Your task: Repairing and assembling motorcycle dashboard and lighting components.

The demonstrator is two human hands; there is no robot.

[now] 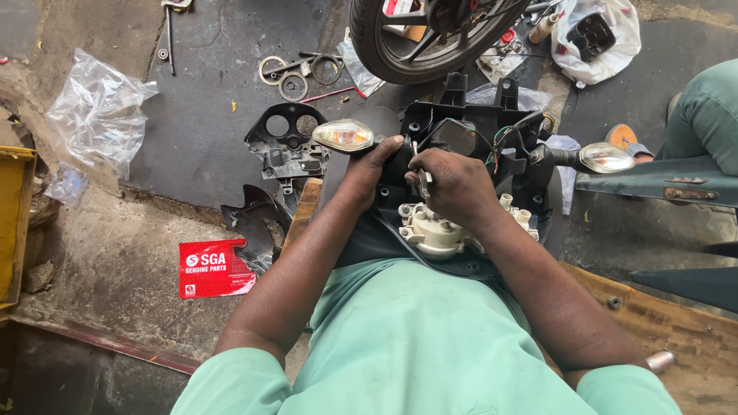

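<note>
Both our forearms reach forward from the green shirt and converge over a black plastic motorcycle headlight housing (477, 134) that rests on our lap, at the middle of the view; our left hand (374, 165) bends at the wrist and clasps the housing's left edge, thumb on top, just below the left turn-signal lamp (344, 135); our right hand (453, 184) lies knuckles-up over the centre, fingers curled tight around a slim metal tool (422, 178), whose tip we cannot make out because the fingers cover it; beneath that hand sits an off-white instrument unit (434, 230), partly hidden by the wrist, so we cannot tell how it joins the housing; thin coloured wires (498, 142) run across the right part of the housing; a second turn-signal lamp (606, 157) juts out on the right on a black stalk.

Farther off, a motorcycle wheel (430, 38) is cut by the top edge; metal rings (292, 77) lie on the dark floor to its left; a black gauge surround (288, 146) lies on the floor left of the housing, with a red printed packet (214, 267) nearer and further left; a crumpled clear plastic bag (96, 111) sits at far left beside a yellow crate (15, 223) cut by the frame; a white bag (596, 34) holds a dark part at top right; another person's green-clad leg (707, 107) enters from the right edge.
</note>
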